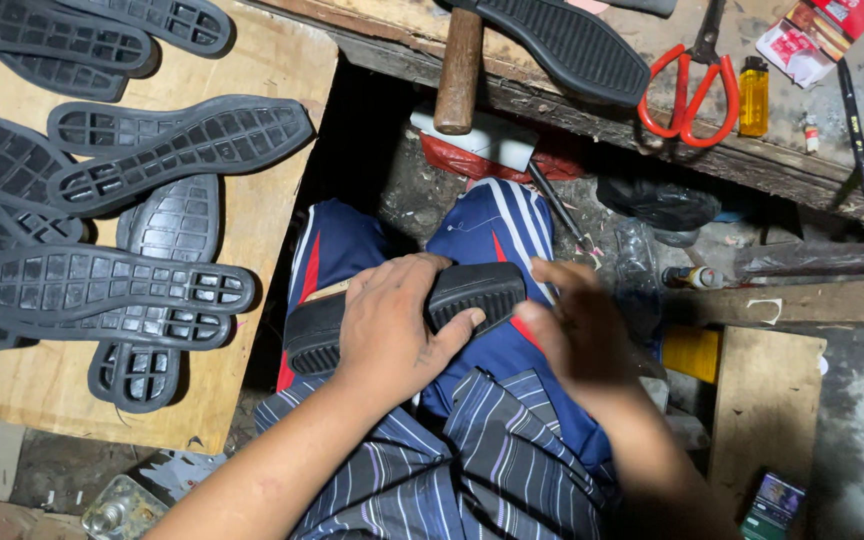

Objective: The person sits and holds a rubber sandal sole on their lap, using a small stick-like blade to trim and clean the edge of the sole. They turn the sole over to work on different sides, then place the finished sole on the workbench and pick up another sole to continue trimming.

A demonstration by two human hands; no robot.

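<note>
Your left hand (pixel 392 325) is clamped over the middle of a black ribbed rubber shoe sole (pixel 407 315), thumb pressed on its near edge, pinning it across your lap on the blue trousers with red and white stripes (pixel 492 240). Your right hand (pixel 577 335) hovers just beside the sole's right end — it is blurred, so I cannot tell whether it grips anything.

The sole looks light and bendy, moulded rubber with a grooved tread that should not slip under your fingers; take it at the narrow waist, where your left hand already sits, or by one end so it flexes less.

Further out, on the plywood board (pixel 272 230) to your left, a heap of matching black soles with grid-pattern undersides (pixel 142 160) lies overlapping, reaching toward the board's right edge. Ahead, on the rough wooden bench (pixel 752 165), a wooden-handled hammer (pixel 459 70) hangs over the near edge, another black sole (pixel 562 45) lies beside it, and red-handled scissors (pixel 694 90) rest next to a yellow lighter (pixel 753 97) — well apart from your hands.
</note>
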